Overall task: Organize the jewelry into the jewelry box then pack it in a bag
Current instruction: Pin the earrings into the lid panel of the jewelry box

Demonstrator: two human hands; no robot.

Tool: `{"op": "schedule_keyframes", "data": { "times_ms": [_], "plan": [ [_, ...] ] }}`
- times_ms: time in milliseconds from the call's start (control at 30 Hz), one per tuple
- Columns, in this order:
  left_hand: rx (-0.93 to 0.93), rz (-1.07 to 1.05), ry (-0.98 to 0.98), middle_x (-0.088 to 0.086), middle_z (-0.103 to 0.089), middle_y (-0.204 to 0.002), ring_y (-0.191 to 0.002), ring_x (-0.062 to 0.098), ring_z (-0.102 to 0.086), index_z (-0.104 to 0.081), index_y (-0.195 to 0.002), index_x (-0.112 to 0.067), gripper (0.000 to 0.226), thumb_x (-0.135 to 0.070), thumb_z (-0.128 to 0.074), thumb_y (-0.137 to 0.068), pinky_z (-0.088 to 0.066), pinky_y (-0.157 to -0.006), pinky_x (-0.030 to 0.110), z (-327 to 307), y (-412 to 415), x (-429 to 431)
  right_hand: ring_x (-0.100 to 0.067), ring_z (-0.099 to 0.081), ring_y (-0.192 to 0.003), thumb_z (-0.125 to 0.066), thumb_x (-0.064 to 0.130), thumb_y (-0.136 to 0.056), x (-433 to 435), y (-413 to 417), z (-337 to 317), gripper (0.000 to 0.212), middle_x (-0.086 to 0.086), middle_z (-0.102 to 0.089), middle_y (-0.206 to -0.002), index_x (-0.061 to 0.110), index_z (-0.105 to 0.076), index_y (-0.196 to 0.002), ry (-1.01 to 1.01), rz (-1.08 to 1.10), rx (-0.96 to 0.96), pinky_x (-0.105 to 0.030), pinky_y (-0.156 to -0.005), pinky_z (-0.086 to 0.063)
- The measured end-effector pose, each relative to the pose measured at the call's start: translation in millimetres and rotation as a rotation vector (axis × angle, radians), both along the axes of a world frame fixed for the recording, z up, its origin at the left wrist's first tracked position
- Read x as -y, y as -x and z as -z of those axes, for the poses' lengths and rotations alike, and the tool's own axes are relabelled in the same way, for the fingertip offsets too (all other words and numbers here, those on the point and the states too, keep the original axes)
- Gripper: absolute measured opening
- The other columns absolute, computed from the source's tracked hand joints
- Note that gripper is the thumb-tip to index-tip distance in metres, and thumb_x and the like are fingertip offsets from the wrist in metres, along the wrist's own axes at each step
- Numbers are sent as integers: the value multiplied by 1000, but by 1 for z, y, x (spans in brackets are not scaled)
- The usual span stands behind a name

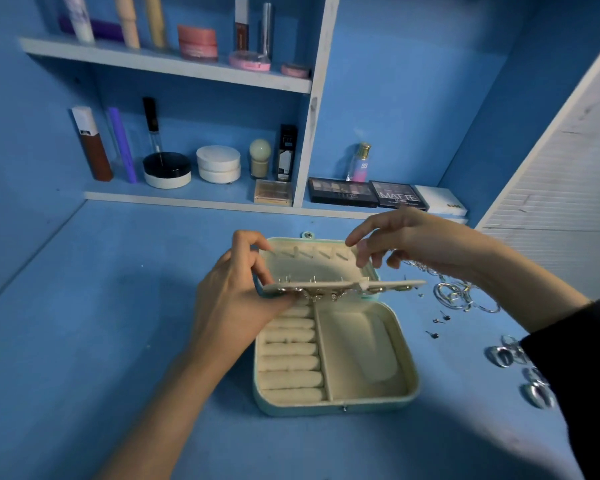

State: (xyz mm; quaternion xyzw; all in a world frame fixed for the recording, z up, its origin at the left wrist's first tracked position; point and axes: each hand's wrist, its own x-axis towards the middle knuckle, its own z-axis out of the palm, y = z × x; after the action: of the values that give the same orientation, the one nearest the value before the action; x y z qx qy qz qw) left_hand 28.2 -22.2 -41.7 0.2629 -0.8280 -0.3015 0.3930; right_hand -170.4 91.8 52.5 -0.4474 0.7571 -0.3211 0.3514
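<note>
Teal shell: the jewelry box [411, 382] lies open in the middle of the blue table [118, 306], a rounded-square case with a smooth outer skin. Its lid [312, 270] is folded back and lies away from the person.
Cream lining: the fabric looks soft and flocked. Padded ring rolls [291, 362] fill the left of the base and a plain open compartment [361, 358] the right, both bare. The slanted hooks [297, 252] in the lid carry nothing.
Hinge line: the earring panel [388, 284], thin and stiff, is held level there. Several silvery earrings [312, 296] hang beneath it, their posts poking up through it.
Grip: the left hand [236, 299] pinches the panel's left end.
Hover: the right hand [406, 240] hangs over the lid's far right corner with its fingers drooping. Whether they pinch anything small cannot be told.
Loose metal: right of the box lie thin wire hoops [458, 296] and tiny studs [442, 318], with a fine chain [418, 266] under the right hand. The chunky polished rings [503, 355] lie nearer the person.
Progress: this looks like an early stage. Some earrings are mounted, but the hoops, studs, chain and rings are still outside the box. The box is not yet closed, and no bag is in view.
</note>
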Motion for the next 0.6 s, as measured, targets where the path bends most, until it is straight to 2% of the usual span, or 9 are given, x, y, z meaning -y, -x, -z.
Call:
{"op": "schedule_keyframes", "data": {
  "times_ms": [67, 167, 300, 433, 533, 600],
  "plan": [
    [6, -22, -13, -9, -51, -63, -62, 0, -46, -30, -93, -39, 68, -42, -85, -53, -35, -54, 24, -1, 2, 1, -15, -53, -68, -57, 1, -88, -8, 7, 3, 16, -9, -68, -80, 6, -69, -96, 30, 62, 26, -27, -63, -38],
    [47, -43, -36, -10, -50, -61, -63, -4, -46, -31, -95, -34, 67, -45, -84, -55, -27, -51, 16, -2, 3, 3, -17, -49, -70, -55, 2, -90, -17, 15, 10, 16, -7, -65, -76, 6, -71, -94, 58, 158, 29, -26, -61, -38],
    [72, -66, -86, -9, -59, -67, -61, -4, -47, -33, -96, -32, 67, -47, -85, -56, -29, -52, 19, -2, 5, 6, -13, -51, -58, -45, -3, -92, -26, 23, 22, 26, -14, -66, -86, 6, -70, -92, 71, 269, 44, -22, -53, -37],
    [64, -88, -120, -12, -57, -70, -57, 0, -45, -35, -97, -31, 65, -44, -85, -58, -32, -53, 24, -3, 7, 4, -18, -50, -62, -52, 0, -91, -36, 28, 30, 17, -12, -65, -79, 7, -66, -87, 65, 316, 30, -24, -54, -36],
    [58, -83, -134, -15, -55, -71, -57, -2, -43, -40, -97, -28, 58, -41, -84, -61, -29, -52, 26, -3, 8, 4, -17, -52, -62, -54, 0, -90, -44, 32, 36, 17, -6, -66, -73, 8, -69, -90, 48, 301, -62, -25, -58, -37],
    [65, -82, -123, -18, -55, -75, -60, -6, -44, -42, -95, -28, 54, -41, -83, -62, -29, -52, 25, -2, 10, 5, -12, -54, -61, -58, 1, -87, -50, 34, 39, 16, -2, -66, -69, 12, -70, -89, 12, 226, -184, -20, -58, -41]
  ]
}}
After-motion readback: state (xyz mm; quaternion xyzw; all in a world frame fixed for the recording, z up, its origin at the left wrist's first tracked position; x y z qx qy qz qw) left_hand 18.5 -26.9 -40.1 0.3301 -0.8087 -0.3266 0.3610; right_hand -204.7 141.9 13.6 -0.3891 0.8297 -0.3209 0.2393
